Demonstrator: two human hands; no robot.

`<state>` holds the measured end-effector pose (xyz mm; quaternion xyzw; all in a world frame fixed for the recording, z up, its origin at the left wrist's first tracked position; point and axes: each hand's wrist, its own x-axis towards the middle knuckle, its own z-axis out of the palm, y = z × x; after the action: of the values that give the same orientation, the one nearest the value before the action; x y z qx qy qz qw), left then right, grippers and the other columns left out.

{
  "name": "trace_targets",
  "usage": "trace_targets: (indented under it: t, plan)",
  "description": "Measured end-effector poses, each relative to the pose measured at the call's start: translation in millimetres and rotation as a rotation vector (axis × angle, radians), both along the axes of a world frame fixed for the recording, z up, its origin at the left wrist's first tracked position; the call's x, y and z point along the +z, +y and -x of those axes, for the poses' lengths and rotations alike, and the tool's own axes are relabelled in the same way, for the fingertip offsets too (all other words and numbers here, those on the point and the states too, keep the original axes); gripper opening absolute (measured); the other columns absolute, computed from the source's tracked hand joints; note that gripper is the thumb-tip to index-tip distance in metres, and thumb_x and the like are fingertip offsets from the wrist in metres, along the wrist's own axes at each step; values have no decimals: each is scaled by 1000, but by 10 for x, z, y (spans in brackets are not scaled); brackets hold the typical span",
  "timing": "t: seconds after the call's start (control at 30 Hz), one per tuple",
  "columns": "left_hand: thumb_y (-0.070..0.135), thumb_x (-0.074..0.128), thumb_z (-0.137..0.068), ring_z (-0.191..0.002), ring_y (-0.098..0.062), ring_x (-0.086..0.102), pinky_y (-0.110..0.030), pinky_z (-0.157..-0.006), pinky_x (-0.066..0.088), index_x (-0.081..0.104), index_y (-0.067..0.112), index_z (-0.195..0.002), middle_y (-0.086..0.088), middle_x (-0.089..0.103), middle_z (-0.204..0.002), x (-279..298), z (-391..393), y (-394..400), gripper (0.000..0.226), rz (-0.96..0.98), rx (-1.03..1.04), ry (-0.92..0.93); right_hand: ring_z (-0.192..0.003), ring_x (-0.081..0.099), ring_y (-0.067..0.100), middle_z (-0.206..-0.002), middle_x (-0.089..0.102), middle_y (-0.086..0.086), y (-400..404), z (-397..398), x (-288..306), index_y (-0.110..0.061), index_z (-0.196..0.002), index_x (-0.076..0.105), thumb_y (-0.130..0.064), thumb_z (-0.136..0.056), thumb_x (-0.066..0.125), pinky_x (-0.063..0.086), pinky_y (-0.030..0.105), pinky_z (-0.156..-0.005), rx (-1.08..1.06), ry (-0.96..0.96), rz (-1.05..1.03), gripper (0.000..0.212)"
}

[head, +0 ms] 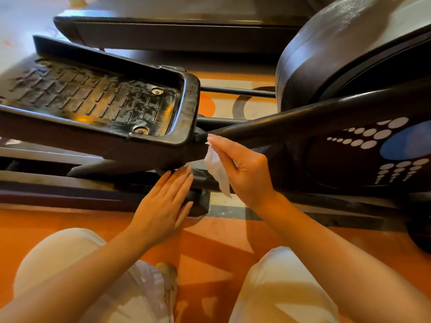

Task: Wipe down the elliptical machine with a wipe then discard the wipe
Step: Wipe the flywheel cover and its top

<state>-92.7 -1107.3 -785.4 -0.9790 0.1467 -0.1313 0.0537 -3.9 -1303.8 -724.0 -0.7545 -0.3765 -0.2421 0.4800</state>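
Right hand [247, 171] grip pinches the wipe [215, 169], fingertips on the crank arm [268, 123] just past the pedal [98, 101]. Left hand [163, 206] flat, released, resting on the rail [196, 203] below. Risk: pedal swings (nothing locks it), could nip fingers; the loosely hanging wipe could slip.

No words or numbers for you to read here

You will find no legible text, brand name or digit on the elliptical machine [349, 145]; its dark side housing carries only a printed pattern of white dots [370, 134] fanning in rows beside a blue oval [405, 144], with a second cluster of white dots lower down. The foot pedal [98, 99] in front of you shows a moulded tread grid and two bolts, but no lettering you can make out.
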Motion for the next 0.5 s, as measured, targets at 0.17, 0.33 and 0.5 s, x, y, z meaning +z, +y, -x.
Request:
trace_targets:
  t: [0.17, 0.33, 0.5]
  plan:
    - [39, 32, -102, -146, -27, 30, -40, -122, 13, 33, 5, -151, -15, 32, -157, -62, 61, 64, 59, 7, 15, -16, -111, 64, 29, -118, 67, 20, 169, -65, -298, -2, -129, 56, -27, -97, 49, 53, 38, -97, 5, 193, 11, 41]
    - [38, 31, -103, -149, -25, 22, -38, -123, 9, 27, 7, -153, -13, 26, -160, -117, 54, 70, 59, 25, 23, -30, -102, 67, 30, -113, 69, 18, 223, -41, -733, -4, -130, 59, -25, -97, 46, 56, 42, -91, -66, 328, 144, 40]
    - [37, 31, -103, -150, -25, 19, -39, -124, 9, 26, 7, -154, -13, 25, -161, -176, 49, 53, 59, 70, 23, -39, -120, 60, 20, -128, 64, 12, 238, 126, -837, -3, -130, 59, -22, -99, 49, 48, 33, -103, -79, 167, 285, 38]
